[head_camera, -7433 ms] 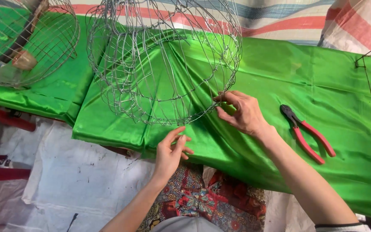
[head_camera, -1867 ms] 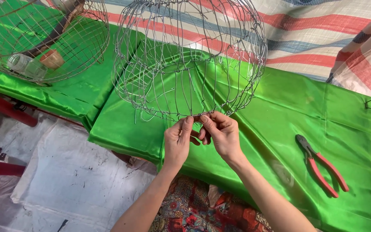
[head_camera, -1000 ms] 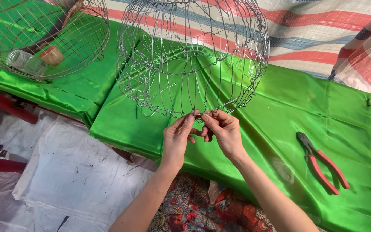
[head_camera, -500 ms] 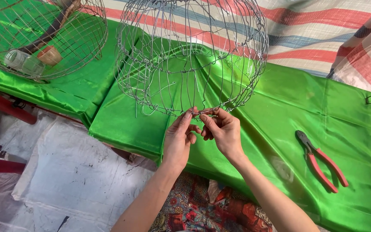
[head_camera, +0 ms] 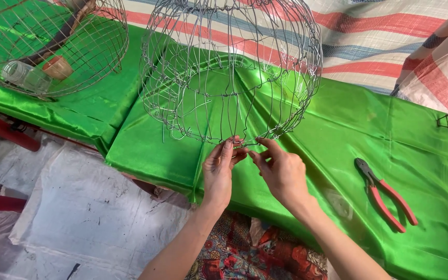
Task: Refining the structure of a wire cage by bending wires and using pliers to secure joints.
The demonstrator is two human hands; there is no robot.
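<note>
Both hands' grip [head_camera: 245, 150] still pinched on wire frame [head_camera: 229, 72] rim, barely shifted.

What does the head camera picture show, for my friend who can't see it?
Two bare hands, left hand and right hand, pinch the bottom rim of a round silver wire frame on shiny green cloth. Red-handled pliers lie to the right.

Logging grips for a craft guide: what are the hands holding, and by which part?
Both the left hand and right hand pinch the wire frame at its bottom rim, fingertips close together at the near edge. The pliers lie unheld.
</note>
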